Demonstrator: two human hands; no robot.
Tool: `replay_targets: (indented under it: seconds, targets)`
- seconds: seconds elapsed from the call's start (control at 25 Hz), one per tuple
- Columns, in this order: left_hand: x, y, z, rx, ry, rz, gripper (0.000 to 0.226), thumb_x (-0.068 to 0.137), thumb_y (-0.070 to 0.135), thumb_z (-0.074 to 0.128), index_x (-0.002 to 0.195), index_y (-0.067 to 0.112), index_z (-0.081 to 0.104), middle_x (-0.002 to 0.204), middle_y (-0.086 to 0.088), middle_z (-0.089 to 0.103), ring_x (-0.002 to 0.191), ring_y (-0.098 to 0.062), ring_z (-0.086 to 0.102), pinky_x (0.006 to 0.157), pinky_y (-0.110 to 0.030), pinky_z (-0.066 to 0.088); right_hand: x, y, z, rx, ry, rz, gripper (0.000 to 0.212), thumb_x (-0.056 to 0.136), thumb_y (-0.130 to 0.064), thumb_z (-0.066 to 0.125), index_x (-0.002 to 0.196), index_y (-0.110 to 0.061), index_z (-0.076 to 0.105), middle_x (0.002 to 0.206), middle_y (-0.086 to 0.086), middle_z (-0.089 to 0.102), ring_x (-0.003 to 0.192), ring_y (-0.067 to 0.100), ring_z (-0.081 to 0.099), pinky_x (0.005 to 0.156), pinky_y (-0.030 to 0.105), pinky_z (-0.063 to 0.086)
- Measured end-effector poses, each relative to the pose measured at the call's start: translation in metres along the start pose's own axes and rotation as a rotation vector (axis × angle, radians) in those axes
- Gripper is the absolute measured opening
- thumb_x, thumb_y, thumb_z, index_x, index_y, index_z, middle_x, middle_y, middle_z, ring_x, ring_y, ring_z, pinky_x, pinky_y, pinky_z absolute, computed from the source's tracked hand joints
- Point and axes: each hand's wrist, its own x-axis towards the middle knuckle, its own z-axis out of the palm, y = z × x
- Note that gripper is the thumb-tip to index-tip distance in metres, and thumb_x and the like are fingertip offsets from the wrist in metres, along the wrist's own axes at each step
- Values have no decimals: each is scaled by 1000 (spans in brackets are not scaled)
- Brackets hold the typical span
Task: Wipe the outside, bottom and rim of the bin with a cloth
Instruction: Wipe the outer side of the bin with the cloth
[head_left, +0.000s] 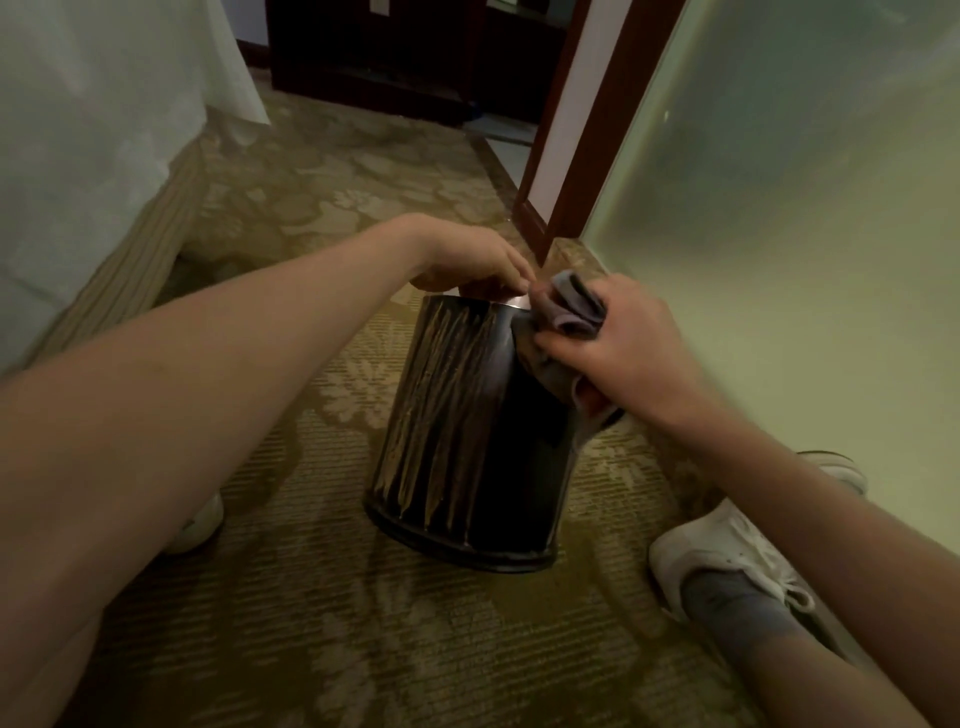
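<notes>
Flanking the bin (467, 441) top: left hand (467, 260) on its edge, right hand (618, 345) clutching cloth (576, 306).

Patterned carpet (363, 649) — white shoe (717, 551)

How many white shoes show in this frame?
2 clearly: the left shoe under the left forearm, the right shoe at lower right near the bin. A white shape past the right forearm may be a third, mostly hidden.

dim, yellowish indoor light, soft blur throughout, wide-angle bending at edges.
</notes>
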Motion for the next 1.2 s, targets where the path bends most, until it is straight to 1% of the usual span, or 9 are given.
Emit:
replay_targets:
  seconds: [0.12,0.2,0.36,0.48,0.6,0.68,0.8,0.96,1.2]
  targets:
    - [5,-2,4,-66,33,24,27,90,4,48,96,16,71,88,-1,63,79,-12,57,70,-21,46,14,-4,20,-95,101,-94,25,91,-39,62,78,-18,58,83,1,51,70,16,46,57,23,31]
    - [7,-4,1,-66,15,32,31,91,4,46,85,21,71,83,0,65,75,-12,60,69,-23,48,20,-4,31,-103,178,-91,25,93,-37,60,87,-13,65,90,2,54,72,15,48,61,25,36]
    - [12,-11,-5,-45,39,36,31,93,7,46,109,19,70,110,-7,66,96,-20,63,84,-30,53,22,0,47,-100,175,-106,26,92,-33,64,103,-10,66,107,6,55,80,13,51,68,22,42]
    - [16,-16,-7,-55,98,29,32,96,10,44,112,25,67,106,2,68,91,-9,68,71,-23,53,23,7,55,-101,135,-173,27,90,-28,67,108,-8,66,113,9,54,85,16,52,71,23,43]
    - [20,-17,-6,-66,117,31,34,99,12,41,118,28,64,111,4,66,99,-9,65,77,-25,52,25,11,59,-210,143,-248,18,88,-19,66,100,-6,67,105,12,55,84,22,51,65,33,43]
    - [25,-17,-3,-32,158,46,33,99,14,40,121,28,61,114,4,64,102,-9,62,80,-26,50,18,9,61,-353,147,-293,13,81,-14,67,91,-5,66,96,13,56,80,28,51,58,32,33]
    - [30,-19,2,17,273,66,34,99,14,41,125,25,59,118,1,61,102,-11,58,76,-23,45,-9,3,64,-452,65,-301,24,71,-19,77,88,-9,65,93,9,57,77,27,53,54,27,23]
    - [23,-26,2,41,378,86,33,99,17,44,129,18,57,115,-2,58,97,-11,53,70,-18,39,-59,-9,71,-389,-75,-363,33,59,-18,81,87,-12,64,91,5,58,75,25,55,52,26,25]
    - [16,-20,6,75,332,77,32,98,22,44,127,22,58,118,2,57,100,-9,53,69,-21,36,-122,-17,75,-251,-307,-391,31,64,-29,77,90,-20,64,93,-3,58,77,17,55,56,22,29]
